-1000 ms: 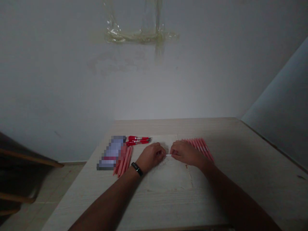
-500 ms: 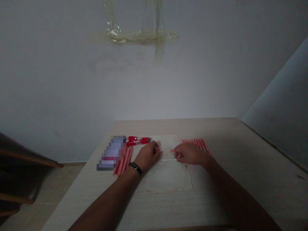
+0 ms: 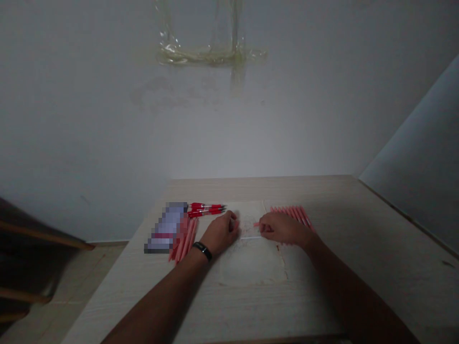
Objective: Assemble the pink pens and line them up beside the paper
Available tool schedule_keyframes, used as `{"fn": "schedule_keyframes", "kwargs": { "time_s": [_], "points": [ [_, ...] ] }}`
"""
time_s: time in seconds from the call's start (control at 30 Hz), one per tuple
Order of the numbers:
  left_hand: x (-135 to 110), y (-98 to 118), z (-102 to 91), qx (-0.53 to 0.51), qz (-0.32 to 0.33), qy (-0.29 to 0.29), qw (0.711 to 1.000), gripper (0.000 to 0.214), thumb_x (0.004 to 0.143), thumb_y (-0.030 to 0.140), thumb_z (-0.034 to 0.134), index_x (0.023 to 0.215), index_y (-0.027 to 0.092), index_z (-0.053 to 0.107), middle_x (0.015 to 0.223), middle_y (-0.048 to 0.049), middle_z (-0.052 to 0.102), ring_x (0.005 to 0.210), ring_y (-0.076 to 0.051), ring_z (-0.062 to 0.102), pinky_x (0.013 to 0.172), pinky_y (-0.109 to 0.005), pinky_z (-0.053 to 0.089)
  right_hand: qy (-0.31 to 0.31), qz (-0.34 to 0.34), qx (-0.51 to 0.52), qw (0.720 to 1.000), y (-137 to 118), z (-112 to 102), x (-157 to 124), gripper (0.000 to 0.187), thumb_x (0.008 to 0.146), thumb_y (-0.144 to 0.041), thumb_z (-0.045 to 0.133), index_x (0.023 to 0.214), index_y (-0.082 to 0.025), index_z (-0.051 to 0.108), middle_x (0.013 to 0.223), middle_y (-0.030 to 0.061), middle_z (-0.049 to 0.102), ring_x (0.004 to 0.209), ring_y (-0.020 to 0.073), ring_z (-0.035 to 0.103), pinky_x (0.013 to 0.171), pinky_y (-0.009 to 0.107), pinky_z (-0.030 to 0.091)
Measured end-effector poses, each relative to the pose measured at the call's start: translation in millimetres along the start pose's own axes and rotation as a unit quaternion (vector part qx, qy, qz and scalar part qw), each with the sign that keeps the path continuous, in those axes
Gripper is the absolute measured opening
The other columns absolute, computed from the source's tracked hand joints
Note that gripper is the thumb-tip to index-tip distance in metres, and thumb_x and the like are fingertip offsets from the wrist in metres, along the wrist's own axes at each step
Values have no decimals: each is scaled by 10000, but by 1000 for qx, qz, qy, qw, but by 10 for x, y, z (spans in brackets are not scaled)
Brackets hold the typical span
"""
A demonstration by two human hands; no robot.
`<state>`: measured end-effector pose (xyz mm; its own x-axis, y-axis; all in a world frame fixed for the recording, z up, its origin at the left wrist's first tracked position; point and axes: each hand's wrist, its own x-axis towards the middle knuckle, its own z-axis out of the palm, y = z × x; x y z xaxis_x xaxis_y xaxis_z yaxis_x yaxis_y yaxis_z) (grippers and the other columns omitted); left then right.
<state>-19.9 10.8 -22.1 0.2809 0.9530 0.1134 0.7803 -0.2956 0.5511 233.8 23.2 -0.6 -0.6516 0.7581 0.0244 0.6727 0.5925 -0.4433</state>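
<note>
Pale table (image 3: 358,229), right hand (image 3: 283,229) grip pinching white refill (image 3: 251,237); left hand (image 3: 222,233) grip — cannot tell

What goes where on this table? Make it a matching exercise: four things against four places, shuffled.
Things
1. red pens
2. row of pink tubes
3. black wristband
4. thin white rod

Places
A. between the left hand and the right hand
B. just beyond the right hand, partly hidden by it
C. on the left wrist
D. on the far side of the left hand, next to the blurred box

Pairs: 1-D, 2-B, 3-C, 4-A
</note>
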Motion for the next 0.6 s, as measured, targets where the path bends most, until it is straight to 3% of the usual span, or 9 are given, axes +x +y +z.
{"fn": "schedule_keyframes", "kwargs": {
  "time_s": [0.13,0.27,0.37,0.43,0.6],
  "points": [
    [6,-6,7,-12,-2,1,1000,255,892,396,554,1015,177,597,726,-33,650,640,-164,578,580,-266,357,57,11,-59,997,-24,-30,38,151,876,-256,607,750,-175,633,748,24,646,698,152,553,620,250,310],
    [14,28,-20,-28,2,8,1000,272,887,434,561,944,175,618,746,-38,652,636,-154,560,567,-258,350,94,7,-37,995,-83,-21,67,133,900,-276,609,814,-183,649,804,28,656,743,155,571,667,255,353],
    [16,92,-56,-54,22,8,998,288,898,448,548,918,171,626,737,-31,640,626,-141,538,560,-248,347,126,12,21,992,-144,32,87,66,883,-246,637,918,-193,655,850,26,664,793,161,595,714,257,398],
    [13,139,-75,-72,47,3,996,288,897,445,559,924,167,630,738,-27,635,627,-136,533,566,-243,356,141,22,88,986,-177,89,107,126,875,-242,650,994,-197,645,869,24,671,793,156,609,718,255,429],
    [-10,215,-96,-129,91,-10,987,259,909,412,569,979,171,633,791,-26,644,659,-126,552,593,-229,393,131,35,263,955,-203,236,172,169,920,-324,606,1028,-194,618,900,29,690,797,143,638,699,244,471]
  ]
}}
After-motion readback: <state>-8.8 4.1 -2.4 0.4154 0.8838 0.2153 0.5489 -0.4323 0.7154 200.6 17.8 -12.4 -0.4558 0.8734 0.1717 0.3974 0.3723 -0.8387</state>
